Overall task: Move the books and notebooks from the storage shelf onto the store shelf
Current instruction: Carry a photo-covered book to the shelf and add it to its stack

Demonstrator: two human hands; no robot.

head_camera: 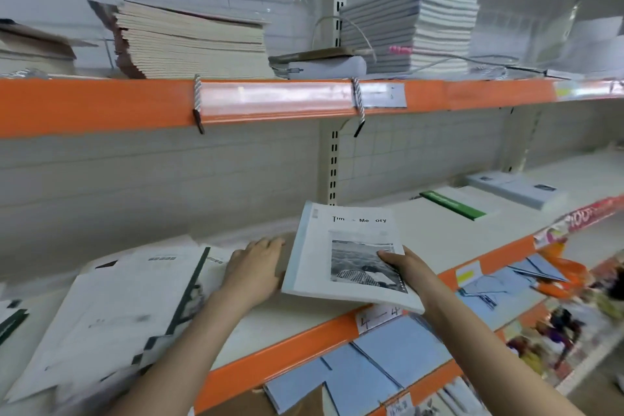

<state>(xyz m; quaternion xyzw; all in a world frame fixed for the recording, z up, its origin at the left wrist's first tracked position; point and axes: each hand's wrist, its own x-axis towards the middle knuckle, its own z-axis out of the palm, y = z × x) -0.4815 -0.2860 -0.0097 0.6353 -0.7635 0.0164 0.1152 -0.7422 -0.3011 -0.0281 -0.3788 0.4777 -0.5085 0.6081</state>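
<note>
While the right hand pinches one white "Time Memory" notebook tilted above the middle shelf at frame centre, the left hand rests flat-fingered beside it, with two tall notebook stacks in the upper frame.

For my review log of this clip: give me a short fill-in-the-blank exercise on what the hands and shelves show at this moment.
1. The right hand grips a notebook whose cover has a black-and-white ____.
2. The left hand rests on the shelf board between that notebook and a pile of ____ booklets.
3. The front edge of the upper shelf is coloured ____.
4. Farther right on the board lies a book with a ____ spine.

Missing words: photo; white; orange; green
</note>
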